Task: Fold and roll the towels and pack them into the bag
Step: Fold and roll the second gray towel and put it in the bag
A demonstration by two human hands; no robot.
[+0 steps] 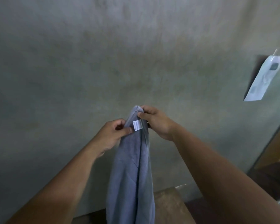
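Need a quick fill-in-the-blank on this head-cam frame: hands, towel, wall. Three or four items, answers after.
1. The long grey-blue terry towel hangs down, pinched near its top by ____ hands.
2. The right hand grips the towel ____ than the left hand.
3. The small tag sewn to the towel is ____ in colour.
4. The white plastic packet hangs on the wall to the towel's ____.

Answers: both; higher; white; right

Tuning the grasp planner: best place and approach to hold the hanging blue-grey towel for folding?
Probably the hemmed top edge of the blue-grey towel, pinched at its corners from either side. It hangs bunched lengthwise, so only the top is taut. The right hand pinches the top corner; the left hand pinches the hem just lower, beside the white care label.
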